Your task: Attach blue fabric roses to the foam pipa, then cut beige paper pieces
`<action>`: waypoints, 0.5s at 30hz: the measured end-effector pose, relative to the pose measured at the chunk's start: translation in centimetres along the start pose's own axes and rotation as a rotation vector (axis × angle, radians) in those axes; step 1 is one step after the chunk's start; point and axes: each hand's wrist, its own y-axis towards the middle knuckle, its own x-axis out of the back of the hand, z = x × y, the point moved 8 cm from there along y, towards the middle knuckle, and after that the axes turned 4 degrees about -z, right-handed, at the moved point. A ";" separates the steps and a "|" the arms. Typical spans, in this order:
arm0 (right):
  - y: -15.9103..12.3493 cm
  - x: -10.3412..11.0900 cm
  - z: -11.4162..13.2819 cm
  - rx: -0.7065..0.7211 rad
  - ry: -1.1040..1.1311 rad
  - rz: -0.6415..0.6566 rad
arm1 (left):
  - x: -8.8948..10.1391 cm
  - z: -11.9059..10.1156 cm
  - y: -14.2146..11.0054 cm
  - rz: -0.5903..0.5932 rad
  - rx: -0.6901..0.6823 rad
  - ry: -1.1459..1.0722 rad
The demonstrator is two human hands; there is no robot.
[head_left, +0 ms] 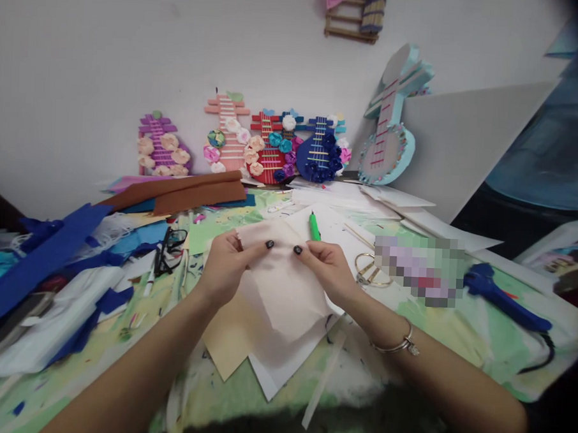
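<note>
Both hands pinch the upper part of a pale pink sheet of thin paper or cloth [289, 306], whose lower part hangs toward me. My left hand [227, 268] grips it at the left, thumb on top and fingers behind. On the right, my right hand [327, 269] holds it the same way, the two thumbs a little apart. Under the sheet lie white paper [275, 372] and a tan piece of paper [228, 341]. Just beyond my right hand is a green pen or cutter [314, 225]. Gold-handled scissors [373, 270] rest to the right.
A blue glue gun [505, 299] with a cord lies at the right. Blue, white and brown material [198, 193] is heaped at the left and back. Several decorated lute-shaped crafts [318, 151] lean on the wall, with a larger light-blue one [391, 131] beside them.
</note>
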 end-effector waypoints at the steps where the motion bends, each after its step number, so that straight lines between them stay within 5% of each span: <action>1: 0.0 0.2 0.0 0.011 -0.008 -0.021 | 0.0 -0.1 0.0 -0.006 -0.011 0.000; 15: 0.2 1.0 1.3 0.191 -0.049 -0.128 | -1.1 0.7 -0.6 0.068 0.030 -0.028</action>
